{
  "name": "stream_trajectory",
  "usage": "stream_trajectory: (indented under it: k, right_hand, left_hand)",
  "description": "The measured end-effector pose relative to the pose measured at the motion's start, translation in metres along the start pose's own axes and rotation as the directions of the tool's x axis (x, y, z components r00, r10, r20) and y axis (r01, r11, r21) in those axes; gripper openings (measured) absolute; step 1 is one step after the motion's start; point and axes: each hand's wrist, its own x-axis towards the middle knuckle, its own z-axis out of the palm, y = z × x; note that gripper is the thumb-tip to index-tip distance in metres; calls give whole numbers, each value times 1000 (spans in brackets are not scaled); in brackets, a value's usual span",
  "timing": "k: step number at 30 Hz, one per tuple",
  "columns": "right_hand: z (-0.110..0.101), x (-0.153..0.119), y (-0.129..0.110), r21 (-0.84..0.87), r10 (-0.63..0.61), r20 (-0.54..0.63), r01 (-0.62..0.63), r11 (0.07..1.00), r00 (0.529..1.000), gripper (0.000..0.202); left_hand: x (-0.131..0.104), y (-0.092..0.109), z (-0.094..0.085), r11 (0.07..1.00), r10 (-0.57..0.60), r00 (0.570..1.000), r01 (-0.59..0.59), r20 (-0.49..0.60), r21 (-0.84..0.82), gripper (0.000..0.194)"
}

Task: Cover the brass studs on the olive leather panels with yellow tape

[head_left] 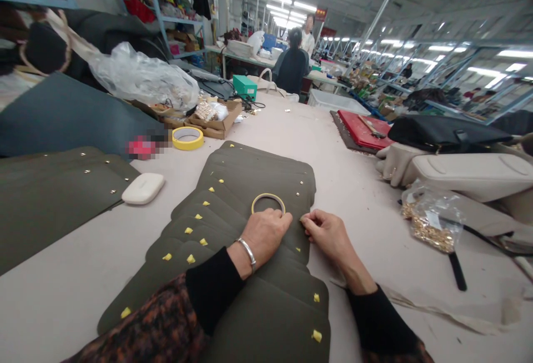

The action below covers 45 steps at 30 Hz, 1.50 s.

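Note:
My left hand is closed around a narrow roll of yellow tape, held over a fanned stack of olive-green panels. Just to the right, my right hand is pinched at the panels' right edge. A tiny yellowish bit shows at its fingertips and looks like a piece of tape. Small yellow tape pieces dot the overlapping left edges, and a few more sit along the right side. Two small metal rivets show on an upper panel. The left forearm covers part of the lower panels.
Another yellow tape roll lies beside a cardboard tray. To the left are a white case and more olive panels. A bag of gold hardware, a black-handled tool and pale bags are on the right.

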Motion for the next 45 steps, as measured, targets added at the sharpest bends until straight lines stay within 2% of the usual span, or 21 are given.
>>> stream_trajectory:
  k: [3,5,10,14,17,20,22,24,27,30,33,36,39,41,43,45]
  right_hand:
    - [2,0,-5,-215,-157,-48,143,966,986,18]
    - [3,1,-8,-305,-198,-52,173,937,979,17]
    - [2,4,-8,-397,-155,-61,118,910,986,15]
    - [-12,1,0,-291,-112,-136,69,954,984,42]
    - [-20,-4,3,-220,-238,-151,202,954,960,26]
    - [-18,-8,4,-318,-445,-39,411,855,895,17]
    - [-10,-7,3,-403,-484,33,455,794,874,18]
    - [-3,-3,2,-456,-426,33,393,799,904,19]
    - [3,2,-1,-421,-242,-28,208,883,970,19]
    - [0,3,-6,-361,-118,-29,99,927,993,17]
    - [-6,-3,-11,-309,-118,107,146,940,987,16]
    - [-11,-10,-14,-224,-118,325,198,954,938,14]
    - [-14,-11,-14,-158,-109,403,187,970,909,11]
    - [-16,-10,-16,-82,-151,321,186,979,935,13]
    - [-17,-9,-18,25,-212,154,210,977,965,19]
    - [-17,-9,-22,92,-290,-2,289,953,957,21]
  left_hand:
    - [0,1,-1,1000,0,1000,0,-2,-7,10]
    - [0,1,0,1000,5,1000,-5,3,-9,11]
    - [-1,0,1,1000,11,1000,-11,-11,3,11]
    - [-2,-2,1,1000,10,1000,-9,-26,6,12]
    - [-3,-4,1,1000,11,999,-11,-42,-2,12]
    - [-5,-7,1,1000,30,998,-30,-50,-5,12]
    - [-5,-9,2,999,49,997,-49,-55,9,12]
    - [-4,-12,1,998,62,996,-60,-59,34,12]
    - [-2,-16,-3,996,70,997,-68,-29,60,12]
    - [0,-20,-10,998,55,998,-55,20,30,12]
    - [1,-25,-17,997,51,998,-49,42,-51,10]
    - [0,-30,-20,989,91,996,-89,16,-116,10]
    - [0,-33,-19,974,131,990,-137,-44,-178,12]
    - [-1,-33,-16,953,147,983,-170,-109,-251,13]
    - [-1,-31,-15,925,153,972,-205,-181,-320,20]
    - [-1,-29,-14,908,146,963,-221,-226,-355,37]
